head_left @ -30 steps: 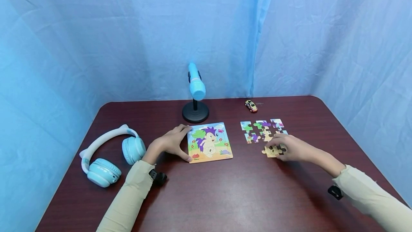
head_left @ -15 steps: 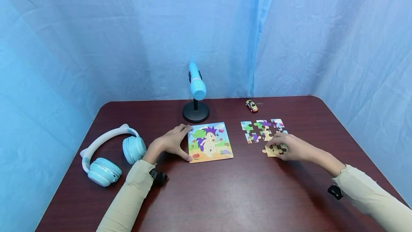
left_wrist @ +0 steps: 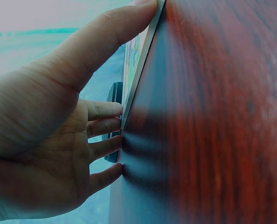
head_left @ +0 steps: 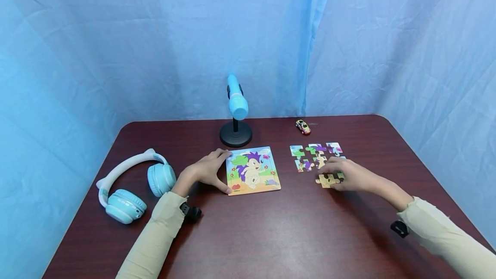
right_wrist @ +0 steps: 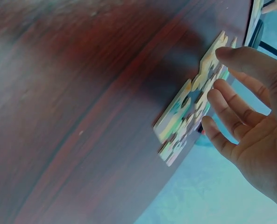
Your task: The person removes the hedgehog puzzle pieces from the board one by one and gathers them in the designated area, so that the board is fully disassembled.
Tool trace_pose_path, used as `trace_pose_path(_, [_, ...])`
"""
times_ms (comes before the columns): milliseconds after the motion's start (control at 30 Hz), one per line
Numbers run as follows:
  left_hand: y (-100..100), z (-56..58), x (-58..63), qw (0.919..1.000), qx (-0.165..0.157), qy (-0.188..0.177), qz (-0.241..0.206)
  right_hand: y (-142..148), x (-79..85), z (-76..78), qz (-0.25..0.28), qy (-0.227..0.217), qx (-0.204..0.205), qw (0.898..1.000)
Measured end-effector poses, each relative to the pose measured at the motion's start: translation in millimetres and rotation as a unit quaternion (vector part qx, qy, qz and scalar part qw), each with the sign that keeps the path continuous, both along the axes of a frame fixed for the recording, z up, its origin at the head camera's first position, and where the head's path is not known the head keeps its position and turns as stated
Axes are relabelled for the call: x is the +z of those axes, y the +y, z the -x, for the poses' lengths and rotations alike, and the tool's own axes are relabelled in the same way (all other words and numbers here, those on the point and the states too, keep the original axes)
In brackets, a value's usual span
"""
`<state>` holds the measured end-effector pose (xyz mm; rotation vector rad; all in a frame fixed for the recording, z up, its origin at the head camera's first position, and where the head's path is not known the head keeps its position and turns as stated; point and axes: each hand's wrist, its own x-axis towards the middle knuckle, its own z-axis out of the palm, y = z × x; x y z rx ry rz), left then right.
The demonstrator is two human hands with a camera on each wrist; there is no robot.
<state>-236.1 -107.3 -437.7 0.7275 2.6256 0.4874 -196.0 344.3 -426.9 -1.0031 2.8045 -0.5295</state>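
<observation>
My left hand (head_left: 211, 169) rests along the left edge of a square hedgehog puzzle board (head_left: 258, 186). Its thumb is at the near corner and the index fingertip at the far corner, with the fingers fairly straight in the left wrist view. My right hand (head_left: 350, 177) is over the near side of several loose jigsaw pieces (head_left: 304, 165), laid out in loose rows. A tan jigsaw piece (head_left: 324, 181) lies flat by its thumb. The thumb and fingers stand apart in the right wrist view, the thumb tip at that piece. The hand hides part of the pieces in the head view.
Light-blue headphones (head_left: 125, 207) with cat ears lie at the left of the dark wooden table (head_left: 263, 236). Behind the board stands a blue microphone (head_left: 237, 106) on a round black base (head_left: 235, 135). A small toy car (head_left: 302, 127) sits beyond the loose pieces.
My right hand has shifted very slightly away from me, its fingertips now a little farther over the pieces. The left hand and the board stay where they were.
</observation>
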Motion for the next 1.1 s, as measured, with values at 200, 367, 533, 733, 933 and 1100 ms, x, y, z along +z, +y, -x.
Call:
trace_pose_path(200, [-1.0, -0.7, 0.5, 1.0000, -0.001, 0.001, -0.001, -20.3, -4.1, 5.9, 0.003, 0.003, 0.007, 1.000])
trace_pose_path(367, [-1.4, 0.2, -0.4, 1.0000, -0.004, 0.004, -0.002, -49.2, -4.9, 11.0, 0.014, 0.006, 0.038, 0.999])
trace_pose_path(533, [-0.8, 1.2, -1.7, 0.9999, -0.009, 0.008, -0.002, -82.0, -4.8, 16.1, 0.019, 0.001, 0.069, 0.997])
trace_pose_path(733, [-0.8, -0.7, 0.2, 0.9999, -0.007, 0.004, -0.007, -121.6, -1.4, 22.1, 0.003, -0.029, 0.069, 0.997])
trace_pose_path(933, [0.8, -1.0, -0.2, 1.0000, -0.005, 0.004, -0.006, -158.2, 2.0, 24.9, 0.002, -0.044, 0.085, 0.995])
trace_pose_path(1100, [2.2, -1.9, 0.1, 1.0000, 0.001, -0.002, -0.005, -183.1, -1.3, 26.6, 0.001, -0.066, 0.098, 0.993])
